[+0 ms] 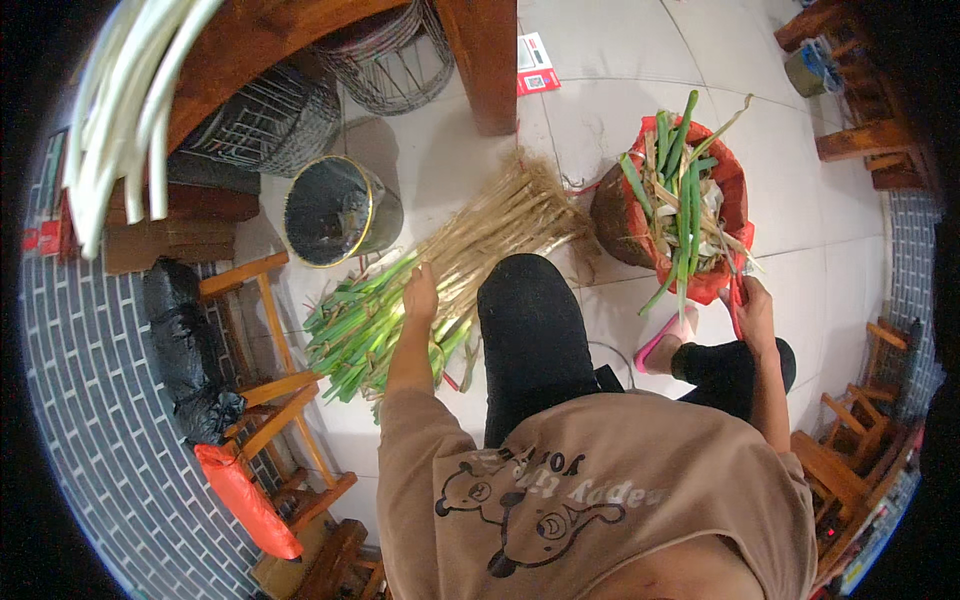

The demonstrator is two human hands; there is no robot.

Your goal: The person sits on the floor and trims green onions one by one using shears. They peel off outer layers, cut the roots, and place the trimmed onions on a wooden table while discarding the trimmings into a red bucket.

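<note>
A large pile of green onions (480, 247) with roots and soil lies on the tiled floor, its green tops towards the left. My left hand (421, 292) rests on the pile where white stems turn green; whether its fingers grip a stem cannot be told. On the right, my right hand (750, 304) holds a red-handled tool (736, 307), probably a knife or scissors, by the rim of a bin. That bin is lined with a red plastic bag (731, 180) and filled with green onion leaves and dry peelings (686, 202). Peeled white stems (142, 105) show close to the camera, upper left.
A dark bin with a yellow rim (367, 225) stands left of the pile. Wire baskets (277, 124) sit beneath a wooden table (480, 67). Wooden stools (277, 390) and a black plastic bag (180, 337) are at the left, more stools (844, 465) at the right.
</note>
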